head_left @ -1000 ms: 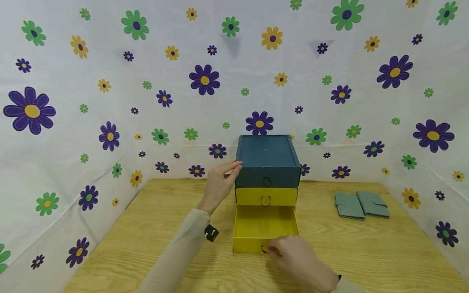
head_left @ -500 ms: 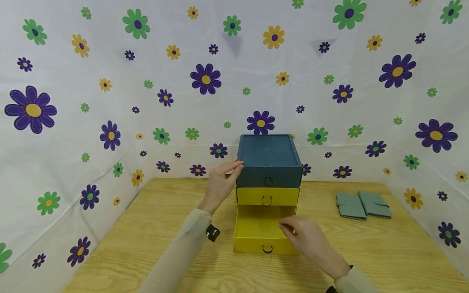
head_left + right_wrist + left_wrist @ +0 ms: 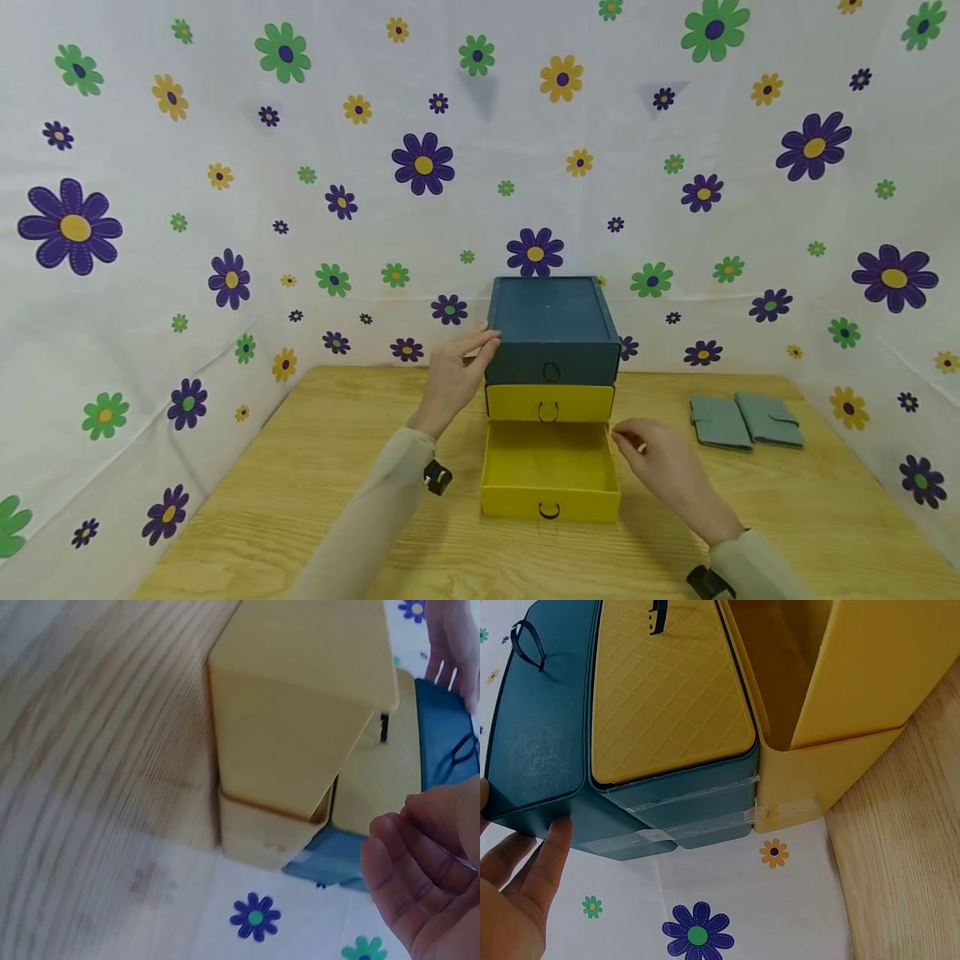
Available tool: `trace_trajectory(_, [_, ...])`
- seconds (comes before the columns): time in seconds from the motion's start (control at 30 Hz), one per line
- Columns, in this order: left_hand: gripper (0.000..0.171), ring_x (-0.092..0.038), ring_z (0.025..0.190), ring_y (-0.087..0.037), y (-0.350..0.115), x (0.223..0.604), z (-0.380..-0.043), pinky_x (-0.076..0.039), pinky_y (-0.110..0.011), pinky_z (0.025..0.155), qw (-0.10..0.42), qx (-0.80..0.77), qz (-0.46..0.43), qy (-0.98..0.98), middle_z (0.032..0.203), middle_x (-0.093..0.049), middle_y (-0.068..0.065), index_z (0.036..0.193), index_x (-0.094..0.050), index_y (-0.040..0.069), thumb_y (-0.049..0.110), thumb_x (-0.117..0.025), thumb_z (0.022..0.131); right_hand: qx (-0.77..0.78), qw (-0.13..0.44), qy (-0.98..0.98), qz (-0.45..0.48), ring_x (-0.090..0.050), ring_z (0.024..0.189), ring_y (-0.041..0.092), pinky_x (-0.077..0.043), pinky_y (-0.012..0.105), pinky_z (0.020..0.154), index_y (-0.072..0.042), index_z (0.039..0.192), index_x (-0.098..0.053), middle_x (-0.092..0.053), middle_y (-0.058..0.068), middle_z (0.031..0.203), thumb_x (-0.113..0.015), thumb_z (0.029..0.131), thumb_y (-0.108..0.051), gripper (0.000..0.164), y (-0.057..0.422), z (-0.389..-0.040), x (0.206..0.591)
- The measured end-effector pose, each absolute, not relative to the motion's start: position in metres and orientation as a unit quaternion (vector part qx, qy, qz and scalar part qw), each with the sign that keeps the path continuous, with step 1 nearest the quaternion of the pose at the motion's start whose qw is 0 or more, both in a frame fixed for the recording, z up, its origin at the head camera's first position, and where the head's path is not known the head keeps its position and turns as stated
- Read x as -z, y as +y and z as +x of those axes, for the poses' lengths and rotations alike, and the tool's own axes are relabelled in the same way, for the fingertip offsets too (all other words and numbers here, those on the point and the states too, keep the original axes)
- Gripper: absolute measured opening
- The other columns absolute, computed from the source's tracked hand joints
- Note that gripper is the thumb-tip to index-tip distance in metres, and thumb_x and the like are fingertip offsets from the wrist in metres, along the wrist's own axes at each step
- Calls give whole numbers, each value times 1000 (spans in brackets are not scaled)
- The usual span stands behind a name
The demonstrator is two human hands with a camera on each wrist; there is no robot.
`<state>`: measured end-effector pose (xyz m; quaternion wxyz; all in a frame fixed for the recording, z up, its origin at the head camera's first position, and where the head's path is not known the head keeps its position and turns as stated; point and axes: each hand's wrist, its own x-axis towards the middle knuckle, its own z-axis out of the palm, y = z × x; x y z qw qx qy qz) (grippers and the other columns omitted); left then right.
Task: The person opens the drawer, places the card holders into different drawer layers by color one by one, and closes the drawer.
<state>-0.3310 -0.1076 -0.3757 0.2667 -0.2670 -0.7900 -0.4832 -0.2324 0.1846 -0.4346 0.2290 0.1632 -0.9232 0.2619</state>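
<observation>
A stacked drawer cabinet (image 3: 553,308) stands at the back of the table, its top and upper drawer dark blue. Below sits a shut yellow middle drawer (image 3: 525,403); the yellow bottom drawer (image 3: 550,503) is pulled out, its inside floor showing. Each front has a black loop handle. My left hand (image 3: 453,375) holds the cabinet's top left front corner; the left wrist view shows fingertips (image 3: 561,829) against its side. Just right of the bottom drawer hovers my right hand (image 3: 667,467), fingers loosely bent, thumb near the index finger, holding nothing.
Two grey-green booklets (image 3: 722,422) with strap closures lie on the wooden table (image 3: 750,508) at the right, slightly overlapping. A white flower-print cloth (image 3: 337,250) rises behind the cabinet and along both sides.
My right hand has let go of the bottom drawer's handle and moved back and right, past the drawer's side. The drawer stays pulled out. My left hand keeps its place.
</observation>
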Motion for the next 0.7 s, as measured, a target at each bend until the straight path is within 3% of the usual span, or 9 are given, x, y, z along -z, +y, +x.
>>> trace_trajectory(0.23, [27, -64, 118, -26, -109, 375, -331, -60, -28, 79, 265, 479, -263, -795, 135, -61, -12, 119, -72, 11, 24, -63, 97, -253, 262, -919, 151, -66, 69, 14, -58, 32, 61, -3, 95, -75, -74, 5, 83, -71, 88, -7, 9, 208, -245, 442])
trace_trajectory(0.7, [27, -63, 119, -24, -107, 375, -331, -60, -28, 79, 265, 473, -262, -798, 135, -61, -11, 119, -72, 12, 25, -62, 97, -256, 235, -933, 89, -67, 69, 24, -55, 36, 56, 2, 96, -73, -73, 15, 84, -65, 91, -7, 13, 248, -261, 441])
